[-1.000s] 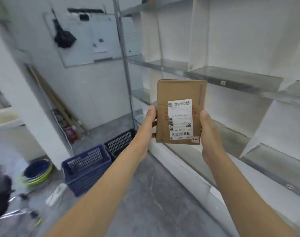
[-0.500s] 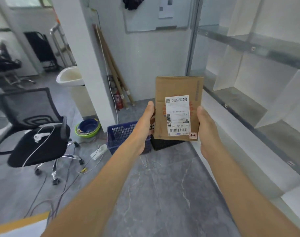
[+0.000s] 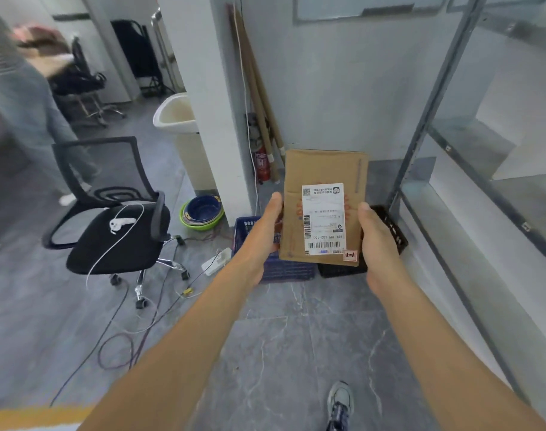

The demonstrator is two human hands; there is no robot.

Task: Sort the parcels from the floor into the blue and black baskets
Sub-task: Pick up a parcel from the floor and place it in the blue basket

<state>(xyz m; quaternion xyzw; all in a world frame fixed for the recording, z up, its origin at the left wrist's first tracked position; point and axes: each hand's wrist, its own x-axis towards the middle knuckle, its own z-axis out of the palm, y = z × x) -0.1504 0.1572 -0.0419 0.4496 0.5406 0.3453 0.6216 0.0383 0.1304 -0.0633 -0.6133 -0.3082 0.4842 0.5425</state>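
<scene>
Brown flat cardboard parcel (image 3: pixel 323 169), frame centre, still gripped by its side edges in my left hand (image 3: pixel 265 234) and right hand (image 3: pixel 379 241). View swung off the shelves: blue plastic basket (image 3: pixel 288 270) and black plastic basket (image 3: pixel 393 231) now just behind it, so drop looks next. Black mesh office chair (image 3: pixel 116 237) and loose floor cables (image 3: pixel 134 321) at left, nothing seems to block.

I log: grey marble-tile floor (image 3: pixel 296 337) below fingers (image 3: pixel 276 202); black mesh office chair (image 3: pixel 125 244) far left of them; stacked basins (image 3: pixel 203 209) just left; white pillar (image 3: pixel 203 88) above-left; metal shelving (image 3: pixel 470 147) to right.
</scene>
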